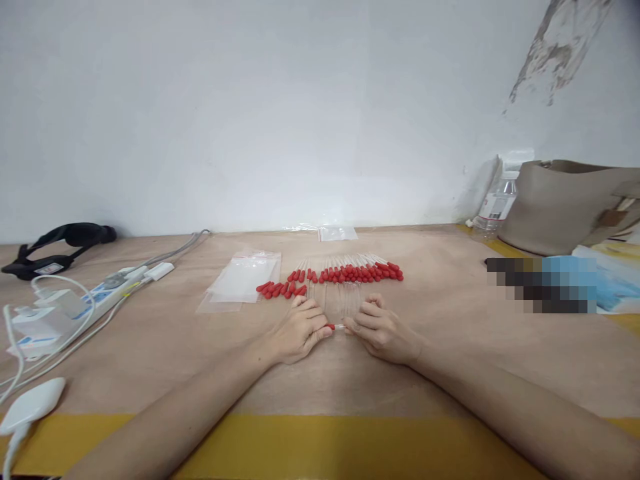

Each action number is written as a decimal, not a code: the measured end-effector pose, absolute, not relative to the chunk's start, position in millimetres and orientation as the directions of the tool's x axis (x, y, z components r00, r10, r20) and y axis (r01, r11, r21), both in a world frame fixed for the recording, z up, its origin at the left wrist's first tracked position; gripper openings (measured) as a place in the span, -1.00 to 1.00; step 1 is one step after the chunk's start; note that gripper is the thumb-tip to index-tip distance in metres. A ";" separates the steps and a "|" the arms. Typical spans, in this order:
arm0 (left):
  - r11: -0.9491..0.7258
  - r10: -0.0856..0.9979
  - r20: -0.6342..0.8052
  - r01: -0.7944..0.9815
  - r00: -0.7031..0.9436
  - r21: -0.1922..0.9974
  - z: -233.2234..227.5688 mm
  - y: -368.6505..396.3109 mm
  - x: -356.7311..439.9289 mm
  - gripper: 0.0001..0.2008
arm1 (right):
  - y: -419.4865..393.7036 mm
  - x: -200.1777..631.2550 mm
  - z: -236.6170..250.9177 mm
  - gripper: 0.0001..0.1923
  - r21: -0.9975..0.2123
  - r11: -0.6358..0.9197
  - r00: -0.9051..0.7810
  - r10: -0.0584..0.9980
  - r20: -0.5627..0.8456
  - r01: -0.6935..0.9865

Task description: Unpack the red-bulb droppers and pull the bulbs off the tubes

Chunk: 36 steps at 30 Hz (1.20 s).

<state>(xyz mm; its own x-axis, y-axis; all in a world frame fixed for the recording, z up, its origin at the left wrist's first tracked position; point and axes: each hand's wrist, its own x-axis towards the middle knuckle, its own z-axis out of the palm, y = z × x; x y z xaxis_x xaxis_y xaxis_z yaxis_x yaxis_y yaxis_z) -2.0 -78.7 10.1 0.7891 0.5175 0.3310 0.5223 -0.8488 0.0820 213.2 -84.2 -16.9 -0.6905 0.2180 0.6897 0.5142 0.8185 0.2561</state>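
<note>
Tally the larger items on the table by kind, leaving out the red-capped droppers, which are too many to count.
Power strip: 1
Plastic bottle: 1
Beige bag: 1
Black strap: 1
Stack of clear bags: 1
Total: 5

Brown paper-covered surface (165, 347), yellow strip along near edge. Row of red-capped droppers (345, 273) at centre. Clear bags (243, 280) at 11 o'clock of the row. Power strip (95, 300) and cables at 9 o'clock, black strap (60, 243) beyond. Bottle (495, 210) and beige bag (570, 207) at 2 o'clock, against the wall.
</note>
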 end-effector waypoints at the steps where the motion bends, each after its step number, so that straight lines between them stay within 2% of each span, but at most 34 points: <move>1: -0.851 0.514 0.332 0.520 0.791 0.077 9.7 -79.2 -2.5 -0.70 | -84.4 214.2 -16.6 -0.82 0.265 0.820 -0.693 0.205 0.691 0.507; 5: -0.851 0.510 0.335 0.522 0.792 0.062 7.6 -81.0 -7.8 -0.71 | -82.9 222.7 -16.2 -0.80 0.262 0.833 -0.702 0.196 0.685 0.487; 8: -0.797 0.584 0.383 0.596 0.716 0.100 8.9 -75.7 -17.5 -0.69 | -78.7 232.3 -17.0 -0.79 0.169 0.814 -0.621 0.270 0.735 0.555; 11: -0.656 0.722 0.459 0.724 0.518 0.216 16.8 -59.9 -32.6 -0.69 | -75.3 234.9 -17.5 -0.82 0.015 0.753 -0.488 0.411 0.770 0.658; 13: -0.537 0.800 0.482 0.786 0.358 0.307 23.5 -44.5 -45.8 -0.71 | -75.1 230.1 -16.5 -0.83 -0.038 0.718 -0.459 0.483 0.745 0.695; 17: -0.260 0.882 0.468 0.883 0.053 0.390 28.2 -11.9 -76.5 -0.72 | -76.3 213.9 -9.9 -0.78 -0.120 0.651 -0.413 0.602 0.684 0.750; 20: -0.162 0.903 0.428 0.899 -0.031 0.408 21.8 5.6 -93.3 -0.67 | -74.0 203.9 -4.3 -0.75 -0.171 0.600 -0.379 0.674 0.634 0.781; 26: -0.156 0.923 0.383 0.893 -0.020 0.421 9.4 19.2 -103.6 -0.61 | -65.5 181.6 -0.6 -0.77 -0.096 0.536 -0.388 0.712 0.585 0.839; 30: -0.184 0.900 0.436 0.895 -0.012 0.405 14.0 11.6 -99.6 -0.63 | -63.5 167.2 -0.8 -0.81 -0.018 0.512 -0.420 0.722 0.550 0.859; 33: -0.370 0.814 0.553 0.892 0.177 0.259 20.5 -4.5 -82.3 -0.72 | -65.7 163.7 -1.0 -0.81 -0.034 0.535 -0.442 0.730 0.521 0.844; 36: -0.611 0.704 0.502 0.789 0.503 0.066 24.0 -23.8 -57.4 -0.75 | -69.7 165.8 -1.2 -0.78 -0.071 0.555 -0.455 0.742 0.492 0.829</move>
